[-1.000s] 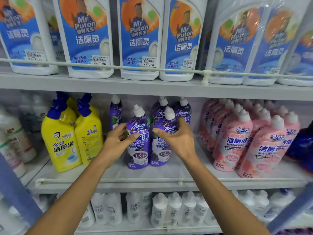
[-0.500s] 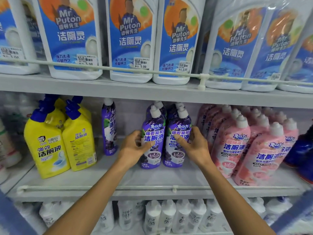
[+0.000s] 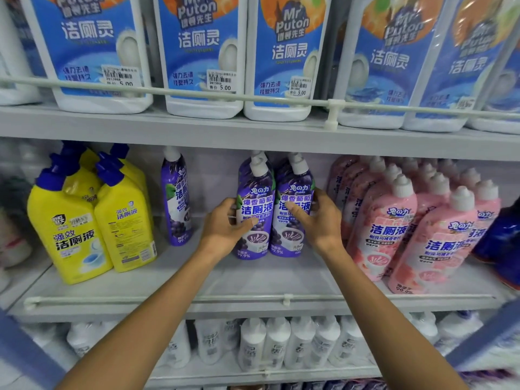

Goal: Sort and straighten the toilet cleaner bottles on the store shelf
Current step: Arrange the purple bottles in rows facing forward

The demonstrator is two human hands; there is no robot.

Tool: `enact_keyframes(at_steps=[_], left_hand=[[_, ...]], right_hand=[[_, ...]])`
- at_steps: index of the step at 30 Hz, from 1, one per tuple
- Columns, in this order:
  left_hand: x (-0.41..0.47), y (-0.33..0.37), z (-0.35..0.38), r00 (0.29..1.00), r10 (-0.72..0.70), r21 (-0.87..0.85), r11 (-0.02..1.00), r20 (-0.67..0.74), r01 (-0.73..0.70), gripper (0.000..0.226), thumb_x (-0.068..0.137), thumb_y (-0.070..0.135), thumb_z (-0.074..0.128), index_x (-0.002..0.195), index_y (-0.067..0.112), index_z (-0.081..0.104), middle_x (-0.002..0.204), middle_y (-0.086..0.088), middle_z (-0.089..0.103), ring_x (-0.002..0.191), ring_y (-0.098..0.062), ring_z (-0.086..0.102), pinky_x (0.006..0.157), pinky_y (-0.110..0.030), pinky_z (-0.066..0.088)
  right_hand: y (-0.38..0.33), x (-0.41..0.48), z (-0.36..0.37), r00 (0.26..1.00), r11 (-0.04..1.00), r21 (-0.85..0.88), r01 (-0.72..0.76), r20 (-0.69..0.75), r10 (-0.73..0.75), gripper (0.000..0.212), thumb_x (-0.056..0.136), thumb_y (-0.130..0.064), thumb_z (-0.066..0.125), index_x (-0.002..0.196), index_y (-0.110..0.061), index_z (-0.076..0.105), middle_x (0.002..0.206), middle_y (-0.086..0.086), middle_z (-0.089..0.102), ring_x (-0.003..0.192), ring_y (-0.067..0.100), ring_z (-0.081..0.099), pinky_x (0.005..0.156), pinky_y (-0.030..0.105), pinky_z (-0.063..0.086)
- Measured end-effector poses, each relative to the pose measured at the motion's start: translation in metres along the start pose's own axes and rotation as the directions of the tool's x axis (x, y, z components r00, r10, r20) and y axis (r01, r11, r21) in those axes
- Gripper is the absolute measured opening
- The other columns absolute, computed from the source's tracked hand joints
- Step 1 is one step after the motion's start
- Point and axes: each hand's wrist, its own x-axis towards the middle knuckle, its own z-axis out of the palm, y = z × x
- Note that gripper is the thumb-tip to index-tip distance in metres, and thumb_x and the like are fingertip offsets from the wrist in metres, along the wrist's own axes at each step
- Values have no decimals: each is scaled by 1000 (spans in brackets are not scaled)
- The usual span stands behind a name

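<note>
Seen from the head camera, two tall purple plastic toilet cleaner bottles with white pointy caps stand side by side on the grey metal shelf (image 3: pixel 253 280). They touch each other, stand up straight, and their labels face out.

The left hand (image 3: pixel 225 229) holds the left purple bottle (image 3: pixel 256 192). Its thumb lies across the front and its fingers curl round the left side. The right hand (image 3: pixel 320 220) holds the right purple bottle (image 3: pixel 295 190) the same way, with its fingers round the right side. The hands are apart, one on each bottle.

More white caps peek out just behind this pair. Left of the pair, across a gap, a single purple bottle (image 3: pixel 176 198) stands alone, turned sideways. Further left of the pair stand yellow plastic bottles (image 3: pixel 73 229) with bent blue caps.

Just right of the pair is a tight bunch of pink plastic bottles (image 3: pixel 385 226) with white caps. Far right of the pair is a dark blue bottle (image 3: pixel 503 243), only partly seen.

Above the pair, on the next shelf up, stand big white bottles with blue labels (image 3: pixel 202 52). Below the pair, rows of small white bottles (image 3: pixel 275 342) fill the lower shelf. In front of the pair, a thin white rail (image 3: pixel 168 299) runs along the shelf edge.
</note>
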Motion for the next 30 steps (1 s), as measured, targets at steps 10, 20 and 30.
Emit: enact_keyframes(at_steps=[10,20,30], left_hand=[[-1,-2,2,998,-42,27,999,37,41,37,83,26,82,113,13,63,107,-2,74,91,-16,71,78,-33,61],[-7,1,5,997,-70,-15,997,29,70,34,86,21,80,114,12,62,104,0,73,84,-6,70,69,-21,58],[-4,-3,1,997,-56,-21,998,49,57,23,88,23,77,107,17,65,96,4,75,84,-7,72,72,-25,58]], right_hand=[[9,-5,0,998,995,75,-61,40,58,50,84,-38,83,123,-12,65,109,-4,74,97,11,70,87,28,57],[6,-8,1,995,991,95,-96,42,92,49,86,-35,82,124,-11,63,108,-3,73,92,6,69,83,23,55],[10,-9,2,996,990,115,-81,29,79,49,84,-33,84,124,-12,64,105,-4,73,95,12,70,87,28,56]])
